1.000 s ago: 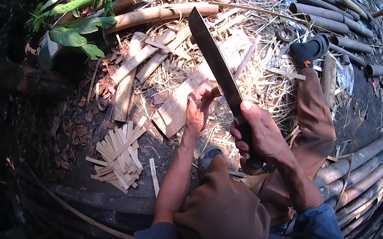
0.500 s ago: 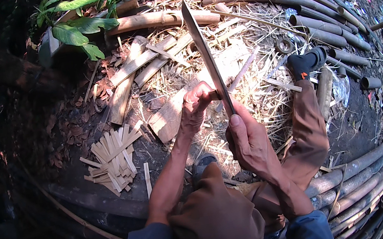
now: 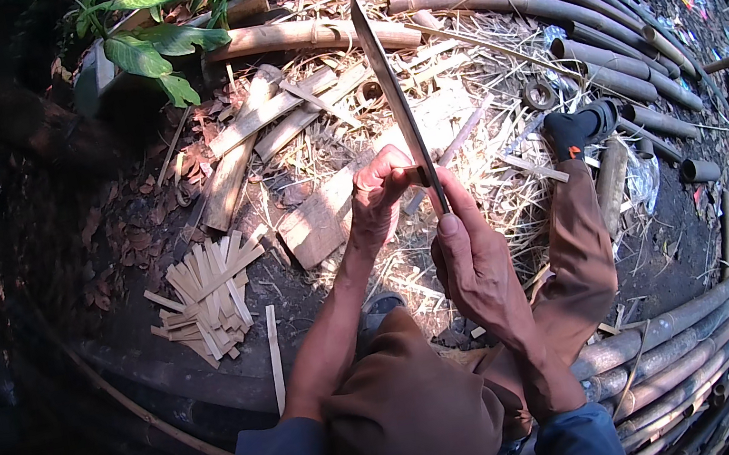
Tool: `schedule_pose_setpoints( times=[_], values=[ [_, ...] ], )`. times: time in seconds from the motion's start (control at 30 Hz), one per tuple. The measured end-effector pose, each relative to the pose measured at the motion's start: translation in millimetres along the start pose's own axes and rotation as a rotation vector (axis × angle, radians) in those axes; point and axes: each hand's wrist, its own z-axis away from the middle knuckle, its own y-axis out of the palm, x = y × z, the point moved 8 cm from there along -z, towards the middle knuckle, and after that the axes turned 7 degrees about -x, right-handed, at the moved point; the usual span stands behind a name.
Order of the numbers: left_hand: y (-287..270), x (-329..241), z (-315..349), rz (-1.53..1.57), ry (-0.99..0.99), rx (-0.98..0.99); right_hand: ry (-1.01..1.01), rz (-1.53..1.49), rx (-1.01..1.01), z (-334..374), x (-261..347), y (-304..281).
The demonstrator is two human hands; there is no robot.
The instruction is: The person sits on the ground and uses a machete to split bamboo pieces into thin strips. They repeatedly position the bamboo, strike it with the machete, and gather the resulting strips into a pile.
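Note:
My right hand (image 3: 474,257) is closed around the handle end of a machete (image 3: 392,88), thumb along the back. Its long blade points up and away, tilted slightly left. My left hand (image 3: 378,194) is closed beside the blade's lower part, pinching a short, thin strip of bamboo (image 3: 415,176) whose dark end meets the blade. Most of that strip is hidden by the fingers. To the left of my left forearm lies a loose pile of pale split bamboo strips (image 3: 210,297), with a single strip (image 3: 276,358) nearer to me.
Flat wooden boards (image 3: 320,220) and split bamboo pieces (image 3: 274,117) lie on the shaving-strewn ground ahead. Bamboo poles are stacked at the far right (image 3: 529,2) and near right (image 3: 679,319). A leafy plant (image 3: 142,52) grows at the far left. My right leg (image 3: 574,241) stretches out to the right.
The view has shifted slightly. My left hand and the bamboo strip have moved a little to the right against the machete, which is still in my right hand.

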Motion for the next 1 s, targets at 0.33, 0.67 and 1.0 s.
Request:
schedule_pose_setpoints(
  times=[0.33, 0.67, 1.0],
  values=[
    [-2.9, -75.1, 39.4, -0.931, 0.489, -0.195, -0.209, 0.222, -0.003, -20.2, -72.5, 47.8],
    [-34.3, -85.4, 55.8, -0.897, 0.317, -0.274, -0.16, -0.177, 0.128, -11.9, -79.6, 89.0],
    [-26.0, -73.8, 36.0, -0.776, 0.284, -0.239, -0.056, -0.039, 0.123, -34.4, -139.2, 88.9]
  ],
)
